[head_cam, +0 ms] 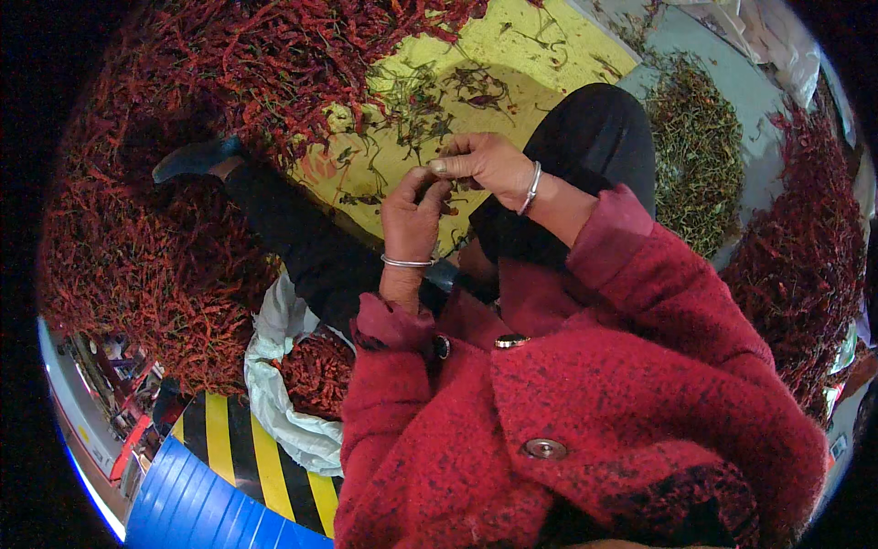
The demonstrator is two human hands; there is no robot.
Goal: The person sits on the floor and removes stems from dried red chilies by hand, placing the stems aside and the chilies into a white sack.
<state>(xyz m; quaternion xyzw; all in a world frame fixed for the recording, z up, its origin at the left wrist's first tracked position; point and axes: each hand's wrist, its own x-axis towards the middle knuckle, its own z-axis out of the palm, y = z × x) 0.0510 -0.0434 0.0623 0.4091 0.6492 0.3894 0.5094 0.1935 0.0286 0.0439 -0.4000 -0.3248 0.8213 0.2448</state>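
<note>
Both my hands meet above a yellow sheet (528, 62). My left hand (411, 213) has its thumb and forefinger pinched on a small dark red piece that looks like a dried chilli. My right hand (483, 168) touches the left fingertips with its thumb, fingers curled over a dark reddish bit of the same kind, mostly hidden. Each wrist wears a metal bangle. Loose dark stems (418, 113) are scattered on the sheet just beyond the hands. A large heap of dried red chillies (274, 62) spreads over the sheet's far left part.
My outstretched leg (295, 226) lies at the left and my bent knee (597, 130) at the right. An open white sack (264, 370) holds red chillies. Greenish stems form a pile (693, 158) beside another red chilli heap (802, 267). A blue ribbed object (199, 501) stands lower left.
</note>
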